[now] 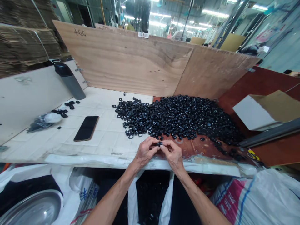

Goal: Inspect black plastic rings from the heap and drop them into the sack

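My left hand [145, 152] and my right hand [172, 153] meet at the front edge of the table. Between their fingertips is a small black part [159, 143], pinched from both sides. Just beyond my hands spreads a large heap of small black parts [185, 115], ring-shaped ones among them at its left end. Below my hands, an open bag with white edges [133, 200] hangs under the table edge with dark contents.
A phone [86, 128] lies on the pale table surface [105, 137] at left. Behind it stand a grey bottle [71, 82] and a plastic bag of parts [43, 121]. A wooden board [131, 62] closes the back. At right are a cardboard box [264, 109] and yellow-handled scissors [253, 154].
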A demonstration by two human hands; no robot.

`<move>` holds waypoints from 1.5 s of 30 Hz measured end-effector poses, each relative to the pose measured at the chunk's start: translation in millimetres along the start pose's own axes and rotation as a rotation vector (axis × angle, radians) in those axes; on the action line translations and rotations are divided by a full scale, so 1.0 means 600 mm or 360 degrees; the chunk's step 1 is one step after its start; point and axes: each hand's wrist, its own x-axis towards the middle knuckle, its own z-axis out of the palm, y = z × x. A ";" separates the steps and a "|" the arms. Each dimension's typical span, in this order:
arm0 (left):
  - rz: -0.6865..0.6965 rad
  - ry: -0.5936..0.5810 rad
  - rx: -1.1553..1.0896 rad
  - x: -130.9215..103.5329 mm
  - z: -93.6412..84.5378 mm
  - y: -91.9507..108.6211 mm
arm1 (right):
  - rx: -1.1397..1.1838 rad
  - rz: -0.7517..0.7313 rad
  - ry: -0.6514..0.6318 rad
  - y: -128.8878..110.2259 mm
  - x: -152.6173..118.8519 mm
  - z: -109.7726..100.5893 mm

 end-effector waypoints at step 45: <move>0.0050 -0.0112 0.0049 0.001 -0.006 0.017 | -0.0112 0.0034 -0.0260 -0.017 -0.009 -0.018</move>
